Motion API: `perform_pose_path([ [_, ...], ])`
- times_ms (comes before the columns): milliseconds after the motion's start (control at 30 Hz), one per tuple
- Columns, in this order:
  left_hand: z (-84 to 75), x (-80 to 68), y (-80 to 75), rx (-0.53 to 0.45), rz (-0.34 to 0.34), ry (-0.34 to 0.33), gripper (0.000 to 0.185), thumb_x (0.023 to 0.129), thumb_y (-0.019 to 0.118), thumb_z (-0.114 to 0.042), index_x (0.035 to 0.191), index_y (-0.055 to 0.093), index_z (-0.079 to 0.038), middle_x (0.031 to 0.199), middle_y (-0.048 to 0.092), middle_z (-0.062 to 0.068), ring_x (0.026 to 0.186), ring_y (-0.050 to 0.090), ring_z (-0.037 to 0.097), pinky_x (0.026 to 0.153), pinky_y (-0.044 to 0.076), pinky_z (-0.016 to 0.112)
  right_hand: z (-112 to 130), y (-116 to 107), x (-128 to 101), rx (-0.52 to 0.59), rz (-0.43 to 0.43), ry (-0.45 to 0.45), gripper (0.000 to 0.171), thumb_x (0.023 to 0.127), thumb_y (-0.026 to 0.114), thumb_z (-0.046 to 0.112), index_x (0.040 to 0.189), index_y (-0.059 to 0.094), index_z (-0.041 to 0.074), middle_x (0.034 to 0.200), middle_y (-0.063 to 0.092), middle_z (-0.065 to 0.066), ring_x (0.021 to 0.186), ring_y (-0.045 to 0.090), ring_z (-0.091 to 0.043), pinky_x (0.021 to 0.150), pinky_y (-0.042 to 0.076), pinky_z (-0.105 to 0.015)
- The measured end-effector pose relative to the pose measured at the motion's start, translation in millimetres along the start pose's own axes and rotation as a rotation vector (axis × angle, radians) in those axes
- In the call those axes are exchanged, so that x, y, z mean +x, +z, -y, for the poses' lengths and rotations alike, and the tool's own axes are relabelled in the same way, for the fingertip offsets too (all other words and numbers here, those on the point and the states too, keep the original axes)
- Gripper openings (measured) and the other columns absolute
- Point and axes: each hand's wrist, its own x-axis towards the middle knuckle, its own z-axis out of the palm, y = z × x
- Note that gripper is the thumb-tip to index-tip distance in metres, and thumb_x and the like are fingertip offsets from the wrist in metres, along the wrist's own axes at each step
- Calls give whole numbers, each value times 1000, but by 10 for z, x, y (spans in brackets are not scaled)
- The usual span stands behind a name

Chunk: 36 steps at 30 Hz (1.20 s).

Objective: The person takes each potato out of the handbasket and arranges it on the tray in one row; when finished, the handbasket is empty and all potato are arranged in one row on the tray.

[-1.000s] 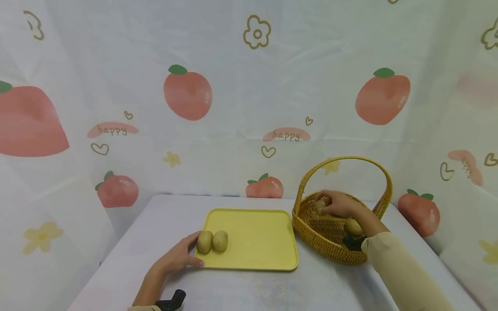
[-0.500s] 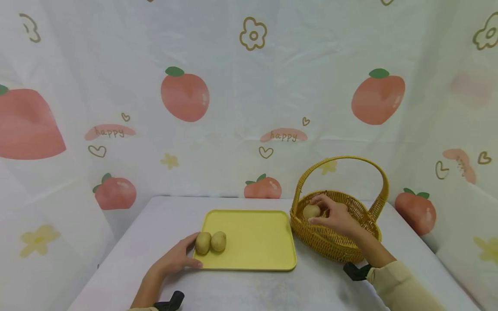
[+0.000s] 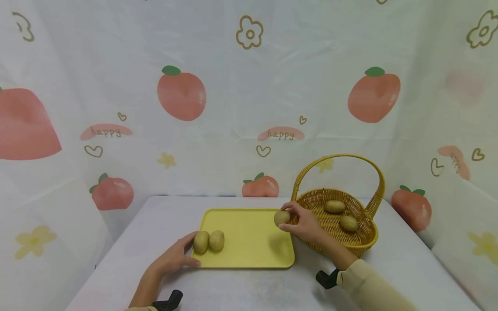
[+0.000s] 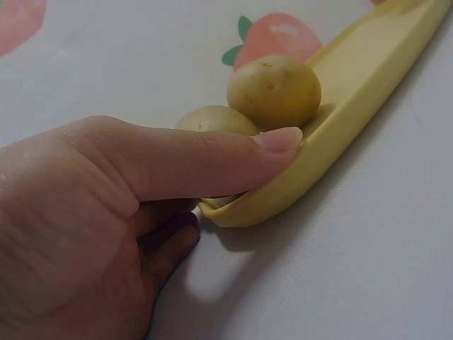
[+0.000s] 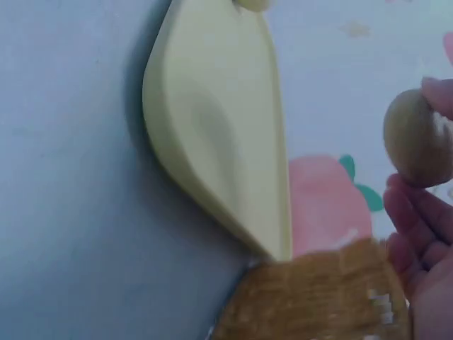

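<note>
My right hand (image 3: 305,224) pinches a potato (image 3: 282,218) between thumb and fingers, over the right end of the yellow tray (image 3: 253,242). In the right wrist view the held potato (image 5: 417,138) is up off the tray, whose surface carries a shadow. At the tray's left end, my left hand (image 3: 173,259) grips the edge, thumb along the front rim in the left wrist view. Two potatoes lie side by side there, one (image 3: 201,242) closest to the fingers and the other (image 3: 216,240) just right of it.
A wicker basket (image 3: 330,229) with a tall arched handle stands right of the tray, behind my right forearm. Inside are two more potatoes, one (image 3: 335,206) toward the back and one (image 3: 349,223) nearer the front. A fruit-printed cloth (image 3: 225,164) hangs behind the white table.
My right hand has lifted a potato out of the basket and carried it left over the tray's right edge. The left hand has stayed at the tray's left end.
</note>
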Motion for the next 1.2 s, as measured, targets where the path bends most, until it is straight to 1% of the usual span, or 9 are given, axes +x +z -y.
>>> perform_pose_path([
  [200,-1,3,1,-2,1,-8,102,68,87,-24,146,31,9,150,33,29,138,28,46,114,20,57,93,226,135,28,44,-24,39,79,81,21,111,58,15,91,69,-2,70,58,-24,53,46,-25],
  [367,0,7,-6,-5,3,9,101,68,86,-24,146,31,9,149,34,29,138,28,47,114,19,58,114,444,212,66,96,-32,40,81,80,20,112,57,14,94,69,-3,73,59,-16,53,47,-25],
  [467,-5,8,-5,-18,7,9,100,68,86,-23,146,32,9,149,34,29,138,28,47,114,20,58,109,585,241,97,114,-16,40,80,80,19,111,56,13,93,68,-2,78,60,-15,57,49,-27],
  [600,-17,0,-5,-32,7,-7,101,67,87,-22,146,32,8,149,34,28,138,29,46,114,20,57,94,785,269,102,131,7,40,77,82,19,109,57,14,91,67,1,81,63,-21,61,48,-27],
  [700,-13,2,-10,-36,11,-8,101,68,87,-23,147,31,8,149,34,28,138,29,46,114,21,57,98,933,288,82,152,30,41,76,83,20,108,59,16,91,67,2,82,63,-21,62,47,-27],
  [867,0,12,-14,-27,18,-2,101,68,86,-24,146,31,9,149,34,29,138,29,47,114,20,57,127,1147,305,58,215,72,41,75,83,24,108,59,20,94,66,3,78,60,-12,64,48,-24],
  [1000,4,12,-16,-29,25,15,101,68,86,-23,146,31,10,149,33,30,137,28,48,113,20,58,145,1289,314,84,261,83,41,76,83,23,108,58,20,97,67,0,74,60,-7,66,50,-23],
  [1100,-2,10,-17,-35,25,25,101,68,86,-22,146,30,10,149,33,30,137,28,48,113,20,58,147,1367,319,116,292,78,40,79,82,23,110,57,19,101,68,-3,79,62,-8,71,50,-24],
  [1200,-15,7,-16,-31,23,24,100,68,86,-22,146,31,10,149,33,30,137,29,48,113,21,58,146,1409,323,112,323,77,40,81,80,22,112,55,17,105,68,-3,89,62,-11,76,50,-26],
])
